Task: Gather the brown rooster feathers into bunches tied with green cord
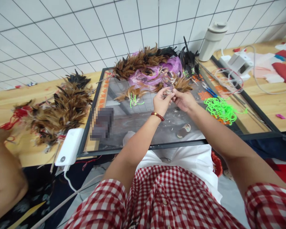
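Observation:
My left hand (162, 101), with a dark red bead bracelet on its wrist, and my right hand (184, 100) meet fingertip to fingertip over a glass panel in a black frame (124, 149). Between their pinched fingers are the pale ends of brown feathers (182, 84), which fan out just beyond. My fingers partly hide these ends. Crumpled purple plastic (143, 77) lies behind them. A small feather bunch (131, 94) tied with green cord rests to the left. A tangle of bright green cord (220, 109) sits to the right, below blue-handled pliers (210, 91).
Long feather garlands lie along the back (135, 62) and at the left (66, 108). A white power bank (70, 147) is at the panel's left edge. A pale tumbler (212, 41) and white chargers (239, 63) stand right. Another person's arm (4, 178) is at far left.

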Available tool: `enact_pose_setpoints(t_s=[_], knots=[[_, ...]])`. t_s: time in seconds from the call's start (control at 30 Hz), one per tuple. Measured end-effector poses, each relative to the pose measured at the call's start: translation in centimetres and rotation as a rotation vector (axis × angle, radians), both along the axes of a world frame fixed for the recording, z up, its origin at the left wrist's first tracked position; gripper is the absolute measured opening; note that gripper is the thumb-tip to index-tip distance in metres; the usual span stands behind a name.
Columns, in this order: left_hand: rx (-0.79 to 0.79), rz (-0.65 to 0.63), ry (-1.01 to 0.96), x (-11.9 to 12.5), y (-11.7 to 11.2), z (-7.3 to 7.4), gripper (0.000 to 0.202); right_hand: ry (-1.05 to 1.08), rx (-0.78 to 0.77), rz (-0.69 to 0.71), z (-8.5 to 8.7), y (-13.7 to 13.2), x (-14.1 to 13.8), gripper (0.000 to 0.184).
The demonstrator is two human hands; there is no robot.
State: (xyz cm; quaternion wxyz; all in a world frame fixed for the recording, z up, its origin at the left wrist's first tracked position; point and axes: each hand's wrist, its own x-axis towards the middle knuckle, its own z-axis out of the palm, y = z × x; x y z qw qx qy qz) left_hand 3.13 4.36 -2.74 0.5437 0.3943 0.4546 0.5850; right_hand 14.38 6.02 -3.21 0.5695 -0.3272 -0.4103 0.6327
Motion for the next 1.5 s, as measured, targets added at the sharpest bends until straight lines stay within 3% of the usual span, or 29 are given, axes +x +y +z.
enact_pose_setpoints(t_s=[0.1, 0.27, 0.4, 0.5, 0.6, 0.67, 0.73, 0.9, 0.97, 1.27, 1.5], knots=[[0.003, 0.025, -0.009, 0.0, 0.2, 0.0, 0.008, 0.002, -0.024, 0.027, 0.0, 0.0, 0.1, 0.051], [-0.033, 0.016, -0.021, -0.5, 0.7, -0.1, 0.015, -0.081, -0.099, -0.02, -0.1, 0.0, 0.3, 0.037], [-0.048, 0.047, -0.034, -1.1, 1.0, 0.1, 0.017, -0.176, -0.047, -0.058, 0.1, -0.1, 0.4, 0.032], [-0.056, 0.065, -0.147, -0.9, 0.9, 0.2, 0.014, -0.15, -0.081, -0.068, 0.4, -0.3, 0.3, 0.029], [-0.051, -0.013, -0.291, -0.3, 0.5, 0.0, 0.023, -0.063, -0.113, -0.08, 0.6, -0.5, 0.0, 0.028], [-0.07, -0.103, -0.335, 0.2, 0.2, -0.1, 0.013, -0.027, -0.128, -0.092, 0.6, -0.6, -0.2, 0.028], [-0.109, -0.144, -0.377, 0.4, 0.0, -0.1, 0.017, -0.024, -0.133, -0.091, 0.4, -0.6, -0.4, 0.028], [-0.186, -0.132, -0.539, 0.7, -0.6, 0.5, 0.018, -0.047, -0.056, -0.155, -0.3, -0.4, -0.6, 0.027], [-0.225, -0.164, -0.55, 0.8, -0.9, 0.8, 0.022, -0.063, -0.027, -0.179, -0.8, -0.1, -0.5, 0.027], [-0.208, -0.092, -0.548, 1.3, -1.2, 1.1, 0.021, -0.15, 0.095, -0.199, -2.4, 0.4, -0.1, 0.023], [-0.297, -0.051, -0.603, 0.9, -0.9, 0.8, 0.019, -0.271, 0.227, -0.338, -3.1, 0.2, -0.9, 0.03]])
